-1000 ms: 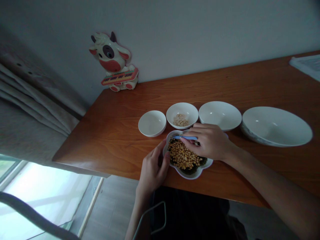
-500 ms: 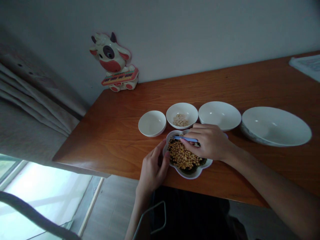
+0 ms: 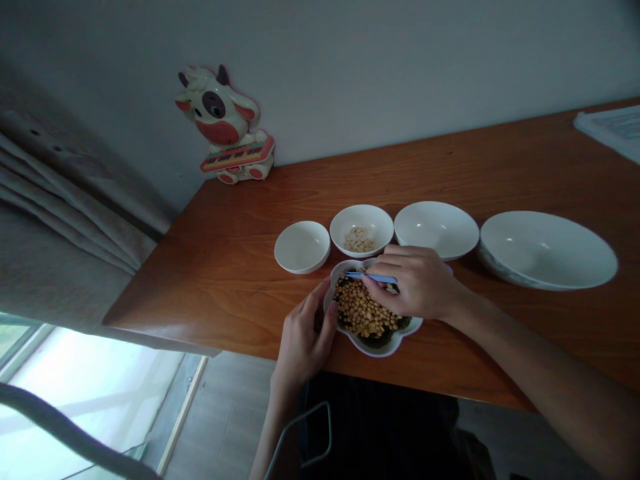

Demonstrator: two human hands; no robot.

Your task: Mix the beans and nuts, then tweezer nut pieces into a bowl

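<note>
A white flower-shaped dish [image 3: 383, 350] near the table's front edge holds yellow beans [image 3: 364, 310], with dark green bits around them. My left hand [image 3: 306, 337] grips its left rim, thumb on the near side and fingers curled around the outside. Over the dish's right part, my right hand [image 3: 420, 283] pinches blue tweezers [image 3: 375, 277]. Their tips point left, low over the contents at the far-left part; whether they grip a piece I cannot tell. Just behind the dish stands a white bowl [image 3: 343, 220] with a small heap of pale flat seeds [image 3: 359, 240].
White bowls stand in a row behind the dish: a small one [image 3: 302, 247] at left, a medium one [image 3: 435, 227] and a large one [image 3: 550, 247] at right. A cow toy with a keyboard [image 3: 230, 127] sits against the wall. A white sheet [image 3: 613, 130] lies far right.
The whole view has shifted very slightly. Both hands, the tweezers and the dish keep nearly the same places relative to each other.
</note>
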